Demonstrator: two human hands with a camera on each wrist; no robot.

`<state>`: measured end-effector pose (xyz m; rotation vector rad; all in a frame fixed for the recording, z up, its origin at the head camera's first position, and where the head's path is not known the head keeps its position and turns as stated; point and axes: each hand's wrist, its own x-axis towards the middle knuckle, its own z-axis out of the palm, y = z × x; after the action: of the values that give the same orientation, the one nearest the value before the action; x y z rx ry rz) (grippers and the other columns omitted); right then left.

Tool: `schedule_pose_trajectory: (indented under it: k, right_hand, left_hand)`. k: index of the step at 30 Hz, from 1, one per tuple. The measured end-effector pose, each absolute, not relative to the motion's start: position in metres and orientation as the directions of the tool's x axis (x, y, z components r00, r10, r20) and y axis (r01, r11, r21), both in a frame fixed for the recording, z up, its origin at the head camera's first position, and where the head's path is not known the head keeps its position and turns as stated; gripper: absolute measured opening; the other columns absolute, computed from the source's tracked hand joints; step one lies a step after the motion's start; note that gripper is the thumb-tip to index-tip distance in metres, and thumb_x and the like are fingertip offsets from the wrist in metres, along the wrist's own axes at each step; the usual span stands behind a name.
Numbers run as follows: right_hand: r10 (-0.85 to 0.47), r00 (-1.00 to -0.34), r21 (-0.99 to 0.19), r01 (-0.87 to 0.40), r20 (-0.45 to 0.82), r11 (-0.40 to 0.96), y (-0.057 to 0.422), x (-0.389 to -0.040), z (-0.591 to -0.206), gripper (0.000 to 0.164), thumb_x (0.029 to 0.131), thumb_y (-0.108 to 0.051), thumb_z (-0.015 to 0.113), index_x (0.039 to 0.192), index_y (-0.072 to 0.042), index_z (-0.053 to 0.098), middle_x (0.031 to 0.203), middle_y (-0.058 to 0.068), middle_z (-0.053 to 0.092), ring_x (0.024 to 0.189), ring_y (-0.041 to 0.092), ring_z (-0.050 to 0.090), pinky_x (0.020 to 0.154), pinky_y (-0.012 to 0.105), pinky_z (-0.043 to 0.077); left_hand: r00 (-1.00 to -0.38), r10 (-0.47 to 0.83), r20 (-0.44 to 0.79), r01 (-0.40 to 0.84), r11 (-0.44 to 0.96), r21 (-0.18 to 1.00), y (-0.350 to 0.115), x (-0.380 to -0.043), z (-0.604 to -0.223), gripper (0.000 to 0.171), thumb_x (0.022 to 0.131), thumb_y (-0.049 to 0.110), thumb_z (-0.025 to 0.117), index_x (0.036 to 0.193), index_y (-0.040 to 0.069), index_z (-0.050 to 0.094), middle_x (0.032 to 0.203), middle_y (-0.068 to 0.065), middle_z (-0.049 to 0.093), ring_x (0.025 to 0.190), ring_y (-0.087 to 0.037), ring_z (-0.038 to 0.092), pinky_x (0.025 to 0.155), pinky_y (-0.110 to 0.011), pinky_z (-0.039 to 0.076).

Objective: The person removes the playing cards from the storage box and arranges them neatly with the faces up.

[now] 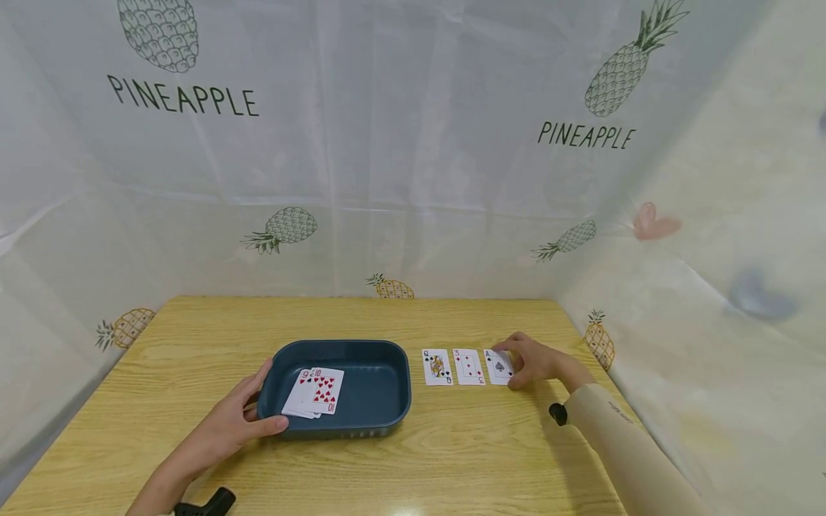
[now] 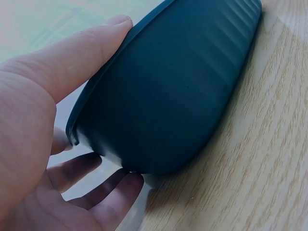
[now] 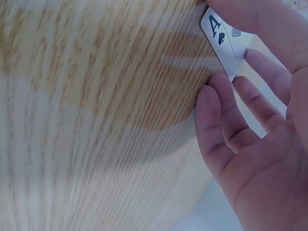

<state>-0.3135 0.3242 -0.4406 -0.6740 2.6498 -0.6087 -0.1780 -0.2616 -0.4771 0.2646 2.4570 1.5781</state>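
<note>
My left hand [image 1: 235, 416] grips the left end of a dark blue tray [image 1: 399, 401], thumb on the front rim and fingers around the outer wall. Inside the tray lies a small overlapping pile of playing cards [image 1: 328, 390], with a ten of hearts on top. To the tray's right, a black queen [image 1: 437, 367], a three of diamonds [image 1: 469, 367] and an ace of spades [image 1: 498, 367] lie face up in a row. My right hand [image 1: 532, 360] holds the ace by its right side, fingertips at the far corner and thumb at the near one.
The cards and tray are on a light wooden table [image 1: 464, 459]. A pale curtain with pineapple prints [image 1: 400, 158] encloses the back and both sides, close beyond the right hand. Black wrist straps show on the left [image 1: 205, 504] and right [image 1: 558, 413] wrists.
</note>
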Motion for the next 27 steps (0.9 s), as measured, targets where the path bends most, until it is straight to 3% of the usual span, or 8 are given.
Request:
schedule_pose_trajectory:
  k: [20,27]
  right_hand:
    - [-0.518,-0.823,-0.528,-0.340,-0.233,0.778,0.328,-0.315,-0.445,0.089,0.081,-0.013,0.090,0.158,0.000,0.046,0.146,0.025,0.041,0.084,0.021,0.047,0.075,0.034,0.040]
    - [-0.495,-0.831,-0.510,-0.320,-0.254,0.799,0.328,-0.310,-0.433,0.094,0.082,-0.019,0.092,0.159,0.002,0.043,0.153,0.031,0.043,0.094,0.025,0.058,0.087,0.042,0.048]
  left_hand:
    - [-0.964,0.252,-0.082,0.036,0.432,0.901,-0.264,-0.176,-0.476,0.112,0.096,0.029,0.082,0.172,0.011,0.003,0.171,-0.034,0.010,0.146,-0.053,0.042,0.098,-0.027,0.055]
    - [-0.964,0.254,-0.081,0.039,0.432,0.901,-0.262,-0.178,-0.477,0.112,0.095,0.029,0.083,0.172,0.012,0.003,0.170,-0.033,0.012,0.146,-0.053,0.042,0.098,-0.029,0.056]
